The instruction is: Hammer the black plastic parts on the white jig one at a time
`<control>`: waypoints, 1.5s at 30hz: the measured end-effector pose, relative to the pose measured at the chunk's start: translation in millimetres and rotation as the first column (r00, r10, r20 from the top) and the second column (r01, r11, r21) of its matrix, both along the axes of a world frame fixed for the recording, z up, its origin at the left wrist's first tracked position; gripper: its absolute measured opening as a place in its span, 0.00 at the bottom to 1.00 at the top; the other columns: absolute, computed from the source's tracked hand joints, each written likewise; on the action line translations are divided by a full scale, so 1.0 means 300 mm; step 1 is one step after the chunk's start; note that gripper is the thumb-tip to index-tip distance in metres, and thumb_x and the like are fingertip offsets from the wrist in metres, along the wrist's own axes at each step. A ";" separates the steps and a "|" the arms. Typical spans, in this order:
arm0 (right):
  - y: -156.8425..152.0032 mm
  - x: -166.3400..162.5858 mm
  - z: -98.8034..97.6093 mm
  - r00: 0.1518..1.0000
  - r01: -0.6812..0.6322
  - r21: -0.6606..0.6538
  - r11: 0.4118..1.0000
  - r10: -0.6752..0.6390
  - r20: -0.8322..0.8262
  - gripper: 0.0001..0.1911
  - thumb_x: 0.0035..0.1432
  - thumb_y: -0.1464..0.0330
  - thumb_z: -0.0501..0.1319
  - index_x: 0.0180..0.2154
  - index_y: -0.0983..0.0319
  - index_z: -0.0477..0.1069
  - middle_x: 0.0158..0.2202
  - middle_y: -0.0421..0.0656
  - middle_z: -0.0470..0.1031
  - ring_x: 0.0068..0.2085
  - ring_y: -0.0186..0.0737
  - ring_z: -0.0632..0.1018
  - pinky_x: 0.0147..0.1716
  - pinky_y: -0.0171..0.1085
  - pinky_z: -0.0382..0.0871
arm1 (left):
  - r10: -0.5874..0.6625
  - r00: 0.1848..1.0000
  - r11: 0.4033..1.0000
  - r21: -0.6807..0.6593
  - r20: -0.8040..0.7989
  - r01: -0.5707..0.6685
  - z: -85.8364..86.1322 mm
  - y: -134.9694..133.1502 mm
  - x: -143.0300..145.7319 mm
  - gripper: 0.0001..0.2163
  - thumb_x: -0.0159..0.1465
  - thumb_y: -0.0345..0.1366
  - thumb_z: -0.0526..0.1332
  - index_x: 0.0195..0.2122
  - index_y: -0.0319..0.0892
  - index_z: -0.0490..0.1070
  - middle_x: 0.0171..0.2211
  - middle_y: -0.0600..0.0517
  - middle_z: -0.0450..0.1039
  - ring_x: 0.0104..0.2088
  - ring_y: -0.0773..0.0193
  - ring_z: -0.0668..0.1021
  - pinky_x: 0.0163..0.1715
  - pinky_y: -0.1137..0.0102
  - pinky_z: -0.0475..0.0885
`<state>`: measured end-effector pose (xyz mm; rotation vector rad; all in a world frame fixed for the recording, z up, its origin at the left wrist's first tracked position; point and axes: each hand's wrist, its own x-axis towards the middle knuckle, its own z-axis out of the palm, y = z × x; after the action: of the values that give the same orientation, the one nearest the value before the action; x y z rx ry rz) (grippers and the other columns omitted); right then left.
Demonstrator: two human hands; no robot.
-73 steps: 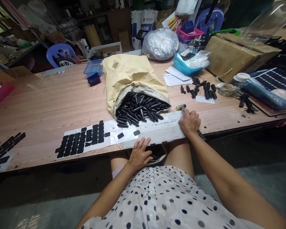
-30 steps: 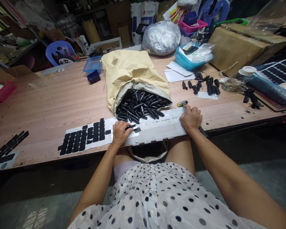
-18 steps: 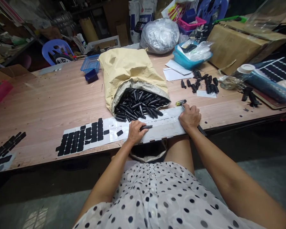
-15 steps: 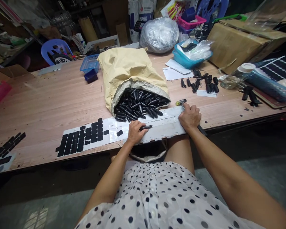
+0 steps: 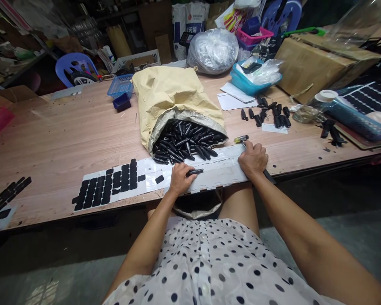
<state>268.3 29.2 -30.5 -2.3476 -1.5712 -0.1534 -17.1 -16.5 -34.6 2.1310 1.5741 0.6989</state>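
Observation:
My left hand (image 5: 179, 178) is closed round a slim black tapered part (image 5: 195, 172), whose end sticks out to the right over the pale grey board (image 5: 214, 176) at the table edge. On the right end of the board rests my right hand (image 5: 253, 160), wrapped round the handle of a small hammer (image 5: 241, 139). Its yellowish and metal head points away from me, and the dark handle end shows below the hand. Just beyond the board lies a tan sack (image 5: 174, 89), its mouth toward me, with many similar black parts (image 5: 187, 140) spilling from it.
Left of the board lies a sheet of black stickers (image 5: 97, 190). Black fittings (image 5: 277, 114) are scattered to the right, near a blue basket (image 5: 255, 80) and a cardboard box (image 5: 317, 63). An open bag (image 5: 206, 212) hangs below the table edge by my lap.
The view has shifted very slightly. Both hands stay in nearly the same place, still holding the black part and the hammer.

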 end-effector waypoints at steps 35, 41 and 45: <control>0.004 -0.002 -0.034 0.998 -0.002 0.027 1.000 0.000 0.068 0.21 0.65 0.71 0.55 0.57 0.60 0.75 0.43 0.53 0.71 0.44 0.51 0.69 0.36 0.41 0.56 | -0.006 0.997 0.999 0.035 0.073 0.003 -0.029 -0.002 -0.016 0.08 0.60 0.34 0.70 0.41 0.50 0.83 0.37 0.50 0.76 0.42 0.54 0.73 0.46 0.57 0.71; 0.005 -0.006 -0.031 0.998 0.002 0.034 0.999 -0.004 0.070 0.21 0.65 0.71 0.54 0.56 0.60 0.76 0.42 0.53 0.71 0.44 0.51 0.69 0.36 0.41 0.57 | -0.005 0.999 0.999 0.044 0.054 0.003 -0.032 -0.002 -0.018 0.08 0.60 0.34 0.70 0.42 0.49 0.83 0.37 0.50 0.76 0.42 0.54 0.73 0.46 0.58 0.71; 0.004 -0.005 -0.030 0.998 0.001 0.019 1.000 -0.002 0.063 0.21 0.65 0.71 0.54 0.57 0.60 0.76 0.43 0.53 0.71 0.44 0.51 0.69 0.36 0.41 0.57 | -0.009 0.999 0.999 0.045 0.050 0.006 -0.034 -0.001 -0.022 0.08 0.61 0.34 0.70 0.41 0.49 0.83 0.37 0.50 0.76 0.42 0.54 0.73 0.46 0.58 0.71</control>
<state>266.6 30.5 -39.4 -2.3513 -1.5892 -0.2436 -23.6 -16.9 -44.7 2.1334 1.5375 0.7857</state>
